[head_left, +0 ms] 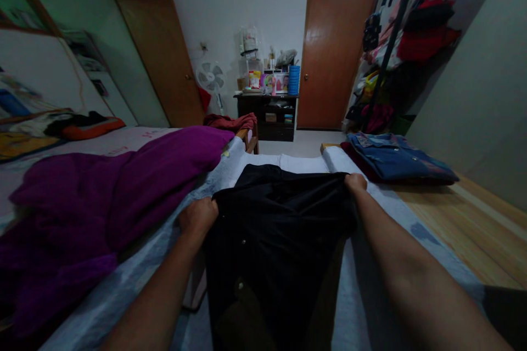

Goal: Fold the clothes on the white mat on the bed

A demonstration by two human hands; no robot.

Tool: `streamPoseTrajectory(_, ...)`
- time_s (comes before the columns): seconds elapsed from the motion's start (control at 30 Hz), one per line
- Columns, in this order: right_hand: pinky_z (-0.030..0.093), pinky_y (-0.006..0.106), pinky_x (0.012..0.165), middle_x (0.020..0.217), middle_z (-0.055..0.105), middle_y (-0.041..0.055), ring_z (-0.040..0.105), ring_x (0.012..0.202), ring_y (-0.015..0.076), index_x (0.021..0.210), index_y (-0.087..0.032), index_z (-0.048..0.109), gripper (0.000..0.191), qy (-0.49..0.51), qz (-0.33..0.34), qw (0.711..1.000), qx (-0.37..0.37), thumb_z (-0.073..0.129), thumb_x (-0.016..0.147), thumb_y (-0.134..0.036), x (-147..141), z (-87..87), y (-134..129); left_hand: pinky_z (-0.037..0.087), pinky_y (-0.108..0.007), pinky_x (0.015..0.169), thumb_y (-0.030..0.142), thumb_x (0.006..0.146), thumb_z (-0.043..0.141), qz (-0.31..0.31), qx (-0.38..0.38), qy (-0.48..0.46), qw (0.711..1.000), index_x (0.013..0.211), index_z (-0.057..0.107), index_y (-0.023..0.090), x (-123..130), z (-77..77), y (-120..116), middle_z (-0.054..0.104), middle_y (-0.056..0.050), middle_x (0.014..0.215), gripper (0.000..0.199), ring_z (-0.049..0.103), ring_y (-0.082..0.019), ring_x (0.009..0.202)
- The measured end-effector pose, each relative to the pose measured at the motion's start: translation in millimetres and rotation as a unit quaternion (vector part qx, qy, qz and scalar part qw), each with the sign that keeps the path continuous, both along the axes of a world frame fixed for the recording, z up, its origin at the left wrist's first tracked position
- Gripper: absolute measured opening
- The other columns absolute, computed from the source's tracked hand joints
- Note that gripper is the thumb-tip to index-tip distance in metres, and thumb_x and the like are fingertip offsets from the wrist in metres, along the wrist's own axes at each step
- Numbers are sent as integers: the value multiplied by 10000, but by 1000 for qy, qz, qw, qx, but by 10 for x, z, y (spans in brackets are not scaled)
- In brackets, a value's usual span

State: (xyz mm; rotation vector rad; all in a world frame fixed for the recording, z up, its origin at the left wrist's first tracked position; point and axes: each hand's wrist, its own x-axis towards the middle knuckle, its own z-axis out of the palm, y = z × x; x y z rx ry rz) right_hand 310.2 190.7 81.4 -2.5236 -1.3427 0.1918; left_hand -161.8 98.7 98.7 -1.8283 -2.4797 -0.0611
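Black garment (280, 225) is clamped at 2 top corners, 1 by the left hand (200, 215), 1 by the right hand (356, 182), likely so its edge is stretched taut. It is held over a blue-white sheet (352, 307), between purple fabric (127, 181) at left and folded denim (399, 156), probably stacked flat for neatness, at right.

Bare arms (415, 263) stretch forward, well apart, the left hand (198, 215) and right hand (356, 182) seemingly curled into fists.

Two hands (200, 215) (356, 182), one held black garment (284, 230), one fan (211, 75), two brown doors (160, 55) (332, 55), one dark cabinet (280, 133)
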Motion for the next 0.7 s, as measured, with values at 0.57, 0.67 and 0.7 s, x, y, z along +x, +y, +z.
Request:
streamPoseTrajectory(0.57,242,486,1030,1143,679,127,526,1133,270,1065,-215,694,354,-112,274,955,31,368,965,-312,-1504,24,172,513,-394,840,382,815,599,-212,-92,-42,972,1141,649,178,1117,268,726,686,-171,1150,387,648,-329,1064)
streamPoseTrajectory(0.67,338,443,949,1156,670,147,543,1124,282,1117,-203,674,378,-85,214,973,32,359,970,-353,-1444,48,242,510,-398,825,292,901,445,-227,-65,-39,971,1110,666,191,1058,253,706,694,-170,1122,321,660,-311,1045)
streamPoseTrajectory(0.7,360,425,928,1155,672,139,554,1113,276,1119,-213,674,379,-72,196,977,29,361,969,-365,-1439,54,268,510,-398,821,293,911,422,-230,-54,-40,971,1115,663,199,1049,260,698,696,-166,1114,329,662,-309,1040)
